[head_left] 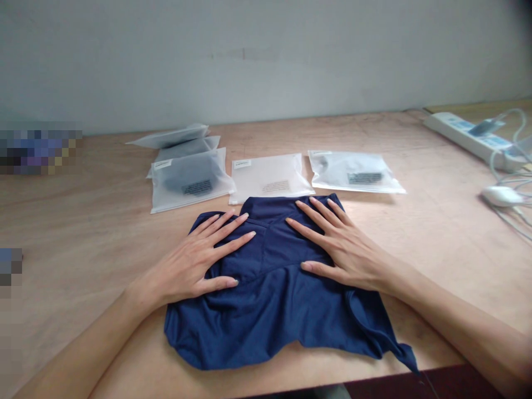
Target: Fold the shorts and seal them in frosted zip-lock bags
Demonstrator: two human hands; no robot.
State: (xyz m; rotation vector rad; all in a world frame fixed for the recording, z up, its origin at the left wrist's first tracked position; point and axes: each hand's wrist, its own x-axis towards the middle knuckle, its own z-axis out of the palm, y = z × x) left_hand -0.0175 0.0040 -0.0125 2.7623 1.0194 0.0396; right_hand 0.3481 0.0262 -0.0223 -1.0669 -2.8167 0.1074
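A dark blue cloth garment (266,310) lies spread on the wooden table, its lower part wrinkled and its lower right corner twisted near the front edge. My left hand (199,257) rests flat on its upper left part with the fingers spread. On the upper right part lies my right hand (341,244), palm down, fingers also apart. Neither hand grips anything. Seams run across the cloth between the two hands. Just beyond its top edge is a flat white zip bag (266,177) with a label and printed text.
Several frosted bags, one of them (189,180) holding something dark, lie at the back left; another bag (353,169) is at the back right. A white power strip (469,138) with cables and a white plug (501,195) occupies the table's (83,221) right side.
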